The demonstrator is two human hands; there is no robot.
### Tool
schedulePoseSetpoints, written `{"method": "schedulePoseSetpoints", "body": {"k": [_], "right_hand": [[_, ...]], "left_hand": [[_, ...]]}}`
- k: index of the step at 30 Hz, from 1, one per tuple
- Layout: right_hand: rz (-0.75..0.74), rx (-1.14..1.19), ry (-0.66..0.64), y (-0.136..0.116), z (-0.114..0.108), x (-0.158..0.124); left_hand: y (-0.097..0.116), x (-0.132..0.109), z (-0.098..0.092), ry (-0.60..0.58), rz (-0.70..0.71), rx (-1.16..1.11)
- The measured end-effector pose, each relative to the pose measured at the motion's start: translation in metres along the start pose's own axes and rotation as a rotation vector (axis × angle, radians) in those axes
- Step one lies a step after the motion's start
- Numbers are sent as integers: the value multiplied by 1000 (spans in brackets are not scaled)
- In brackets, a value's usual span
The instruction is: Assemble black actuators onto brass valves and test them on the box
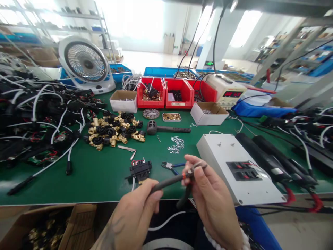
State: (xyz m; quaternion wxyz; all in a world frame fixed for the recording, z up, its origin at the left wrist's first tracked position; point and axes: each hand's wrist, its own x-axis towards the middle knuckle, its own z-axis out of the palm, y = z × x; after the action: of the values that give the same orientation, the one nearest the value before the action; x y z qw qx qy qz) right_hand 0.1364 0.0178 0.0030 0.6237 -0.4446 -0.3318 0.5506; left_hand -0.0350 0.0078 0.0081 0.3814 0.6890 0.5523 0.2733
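In front of my body, over the table's front edge, both hands hold a pair of pliers (169,182) with dark grey handles and a red-orange mark near the pivot. My left hand (136,211) is closed around the end of one handle. Around the head and jaws, the fingers of my right hand (212,194) are closed, partly covering them. The second handle hangs downward, apart from the first. Just beyond lie blue-handled cutters (170,166) and a small black assembly (141,170) with a white cable. Whether the jaws grip anything is hidden.
Brass fittings (114,130) are heaped at left centre, beside a black mallet (166,128) and loose metal clips (177,144). A grey switch box (221,152) stands right. Red bins (178,92), a fan (87,64) and a power supply (226,91) line the back. Cabled assemblies (39,121) crowd the left.
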Motion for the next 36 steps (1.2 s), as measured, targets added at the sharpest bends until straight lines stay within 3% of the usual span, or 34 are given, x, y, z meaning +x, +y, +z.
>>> {"method": "schedulePoseSetpoints", "body": {"k": [2,4,6,7,9,13,18,24,30,33,36], "right_hand": [[-8,-4,1,2,-1,2],[-10,28,23,4,-2,4],[36,96,35,6,-3,6],[66,135,30,7,-4,7],[133,209,10,7,-7,10],[272,369,-40,5,-14,14],[339,505,-93,-2,-26,15],[328,590,-108,-12,-34,16],[321,512,-136,-9,-26,18],[249,280,-223,-15,-29,15],[9,-225,-297,-38,-51,11]], "left_hand": [[1,16,-16,49,-80,-31],[4,44,-34,157,-71,-118],[7,83,-51,259,-85,-337],[10,105,-58,275,-139,-479],[13,150,-67,258,-186,-540],[12,230,-67,267,-285,-598],[5,295,-54,309,-372,-673],[-4,333,-50,304,-386,-737],[-13,339,-51,327,-382,-671],[-14,339,-51,374,-374,-608],[-11,335,-52,381,-331,-545]]}}
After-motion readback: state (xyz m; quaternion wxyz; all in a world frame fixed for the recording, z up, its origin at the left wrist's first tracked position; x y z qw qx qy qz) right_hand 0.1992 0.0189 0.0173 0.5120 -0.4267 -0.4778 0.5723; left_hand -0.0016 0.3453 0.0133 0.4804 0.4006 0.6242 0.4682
